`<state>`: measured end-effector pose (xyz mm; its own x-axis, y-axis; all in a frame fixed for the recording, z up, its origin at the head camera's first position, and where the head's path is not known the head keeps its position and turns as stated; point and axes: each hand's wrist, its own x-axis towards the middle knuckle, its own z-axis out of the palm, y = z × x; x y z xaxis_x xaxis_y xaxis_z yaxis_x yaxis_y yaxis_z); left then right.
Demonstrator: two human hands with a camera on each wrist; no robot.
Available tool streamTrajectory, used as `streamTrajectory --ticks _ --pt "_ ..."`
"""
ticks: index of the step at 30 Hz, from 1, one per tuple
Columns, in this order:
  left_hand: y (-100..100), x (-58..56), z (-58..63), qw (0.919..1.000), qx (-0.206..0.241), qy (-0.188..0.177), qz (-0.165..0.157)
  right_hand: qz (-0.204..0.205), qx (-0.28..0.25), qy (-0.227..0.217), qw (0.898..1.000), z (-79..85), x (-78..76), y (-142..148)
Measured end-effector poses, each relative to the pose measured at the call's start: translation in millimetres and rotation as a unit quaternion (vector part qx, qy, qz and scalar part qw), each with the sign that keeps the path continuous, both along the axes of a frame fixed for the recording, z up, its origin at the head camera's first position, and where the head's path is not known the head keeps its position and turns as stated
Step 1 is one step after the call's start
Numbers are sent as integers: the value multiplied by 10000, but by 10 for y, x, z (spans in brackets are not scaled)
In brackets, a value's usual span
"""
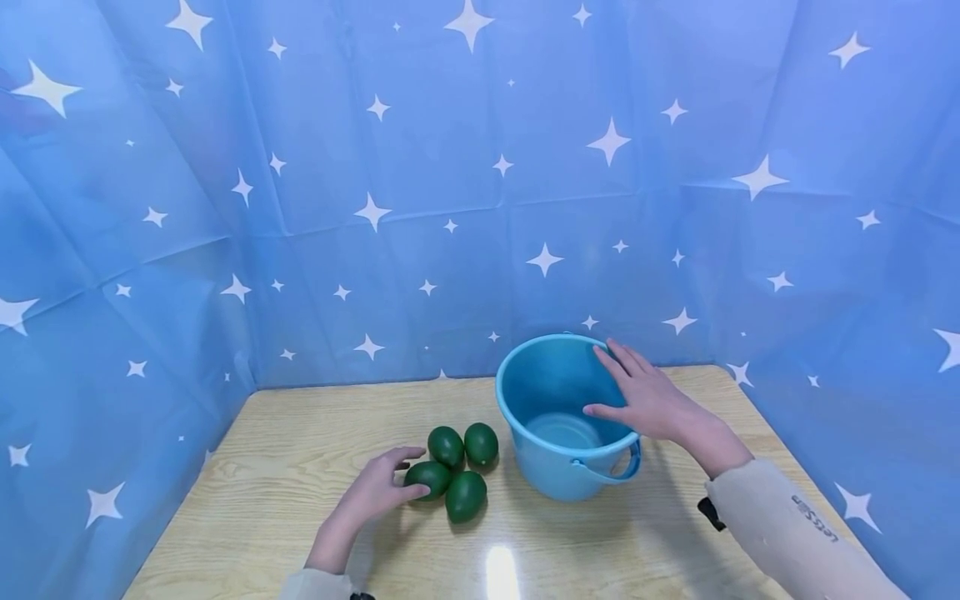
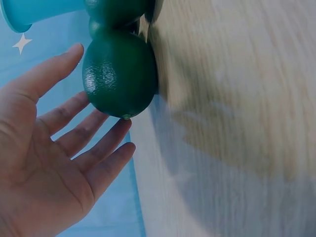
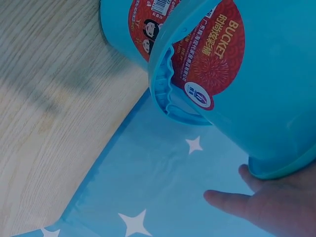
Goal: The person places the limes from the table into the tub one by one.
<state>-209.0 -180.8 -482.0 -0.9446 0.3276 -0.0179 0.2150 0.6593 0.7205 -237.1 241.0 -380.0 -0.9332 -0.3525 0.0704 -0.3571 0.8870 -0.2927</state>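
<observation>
Several dark green avocados sit in a tight cluster on the wooden table (image 1: 285,450), left of a light blue bucket (image 1: 555,471). My left hand (image 1: 378,487) reaches around the leftmost avocado (image 1: 427,481), thumb on the near side and fingers on the far side. In the left wrist view, the fingers are spread beside that avocado (image 2: 120,74); whether a fingertip touches it, I cannot tell. My right hand (image 1: 648,400) is at the bucket's right rim, its fingers extended and thumb apart. The bucket stands upright, and only its bare inside shows in the head view.
A blue cloth with white stars (image 1: 450,275) hangs behind the table and along both sides. The bucket's handle (image 1: 611,475) hangs down at its near right side. A red label (image 3: 217,54) is on the bucket's outer wall.
</observation>
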Motion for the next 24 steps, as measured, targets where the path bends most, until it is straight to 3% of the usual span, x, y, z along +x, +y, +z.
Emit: streamTrajectory --ticks 5,24 --pt "-13 -1 -37 9996 259 -110 -101 -4 16 17 10000 -1 -1 -3" --pt "-13 11 -162 9983 535 -219 -113 -24 2 -4 10000 -9 -3 1"
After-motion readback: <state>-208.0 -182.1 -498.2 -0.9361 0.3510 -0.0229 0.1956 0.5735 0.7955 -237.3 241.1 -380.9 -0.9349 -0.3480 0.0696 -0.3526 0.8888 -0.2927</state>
